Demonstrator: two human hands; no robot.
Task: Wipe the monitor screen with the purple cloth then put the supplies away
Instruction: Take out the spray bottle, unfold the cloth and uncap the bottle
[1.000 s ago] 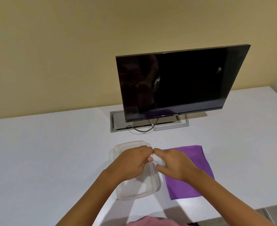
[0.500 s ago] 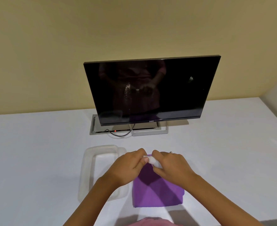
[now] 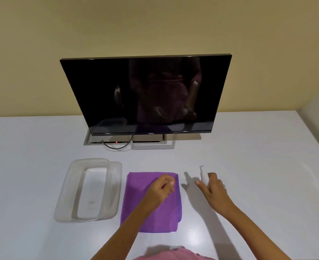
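The black monitor point(image 3: 147, 94) stands at the back of the white table, with a patch of spray droplets point(image 3: 117, 94) on the left of its screen. In front of it lies the folded purple cloth point(image 3: 151, 207). My left hand point(image 3: 161, 188) is over the cloth's far right part with loosely curled fingers, and nothing shows in it. I cannot tell whether it touches the cloth. To the right of the cloth, my right hand point(image 3: 213, 188) holds a small white spray bottle point(image 3: 203, 174) upright, low over the table.
A clear plastic container point(image 3: 76, 190) sits left of the cloth with its lid point(image 3: 115, 186) leaning against it. A cable point(image 3: 117, 146) and a metal cable tray point(image 3: 91, 141) lie under the monitor beside its stand point(image 3: 153, 146). The white table point(image 3: 258, 166) ends at a wall on the right.
My hands were together on the white bottle over the cloth. They have parted: my right hand carried the bottle to the right, and my left hand stayed over the cloth. The view has shifted.
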